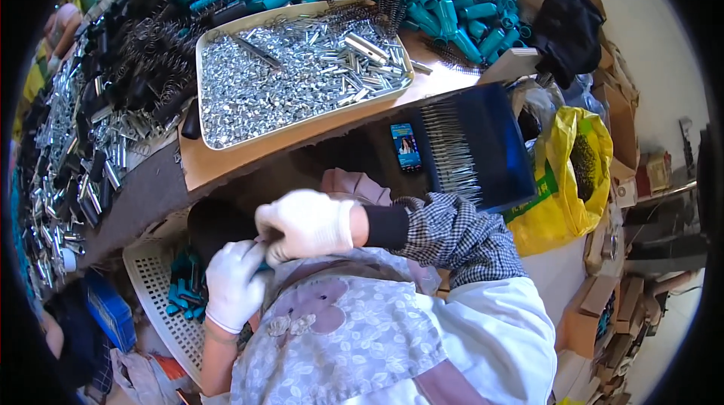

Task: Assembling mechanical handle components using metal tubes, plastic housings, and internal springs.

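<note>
Both my hands wear white knit gloves and meet in front of my apron. My right hand (311,227) is closed in a fist, and what its fingers grip is hidden. Just below and left of it, my left hand (235,284) is curled closed. A sliver of a teal piece (265,265) shows at its fingertips; the rest is covered. Beside my left hand, a white perforated basket (154,284) holds teal plastic tubes (181,288). Beyond my hands, a cream tray (309,127) of small silvery metal parts (271,92) stands on the bench.
Teal tubes (456,9) and dark springs (162,47) are heaped behind the tray. Metal and black parts (90,179) cover the left bench. To the right are a phone (406,147), a dark blue bin (490,145) with a row of metal pins, and a yellow bag (562,213).
</note>
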Demonstrator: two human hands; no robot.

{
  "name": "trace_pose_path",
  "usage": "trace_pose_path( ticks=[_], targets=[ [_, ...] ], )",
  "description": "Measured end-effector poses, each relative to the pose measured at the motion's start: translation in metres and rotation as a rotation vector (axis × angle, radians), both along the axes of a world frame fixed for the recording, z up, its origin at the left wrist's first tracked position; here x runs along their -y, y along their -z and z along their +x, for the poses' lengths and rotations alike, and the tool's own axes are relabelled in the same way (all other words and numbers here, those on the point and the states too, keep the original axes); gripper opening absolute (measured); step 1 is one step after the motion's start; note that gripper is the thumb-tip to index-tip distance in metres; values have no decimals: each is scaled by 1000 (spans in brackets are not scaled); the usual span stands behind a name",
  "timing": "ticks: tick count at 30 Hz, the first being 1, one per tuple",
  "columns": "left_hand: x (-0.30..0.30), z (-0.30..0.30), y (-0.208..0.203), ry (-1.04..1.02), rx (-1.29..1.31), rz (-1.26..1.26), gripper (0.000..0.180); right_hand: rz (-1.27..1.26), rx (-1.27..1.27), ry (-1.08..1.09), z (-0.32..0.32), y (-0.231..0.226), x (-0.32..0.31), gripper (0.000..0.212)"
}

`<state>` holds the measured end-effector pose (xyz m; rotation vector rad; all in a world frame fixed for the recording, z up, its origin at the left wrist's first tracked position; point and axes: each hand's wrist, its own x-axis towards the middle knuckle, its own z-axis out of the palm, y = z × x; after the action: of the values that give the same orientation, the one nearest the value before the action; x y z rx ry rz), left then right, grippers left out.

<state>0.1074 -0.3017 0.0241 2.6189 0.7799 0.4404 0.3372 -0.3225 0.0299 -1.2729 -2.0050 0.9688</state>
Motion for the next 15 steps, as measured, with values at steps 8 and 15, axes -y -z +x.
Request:
trace_pose_path(
  ticks=[8, 15],
  targets=[
    [13, 20, -17, -187, 87, -215, 38, 395, 581, 533, 92, -38, -100, 21],
    [10, 26, -9, -138, 150, -151, 39, 363, 503, 372, 114, -49, -124, 22]
  ],
)
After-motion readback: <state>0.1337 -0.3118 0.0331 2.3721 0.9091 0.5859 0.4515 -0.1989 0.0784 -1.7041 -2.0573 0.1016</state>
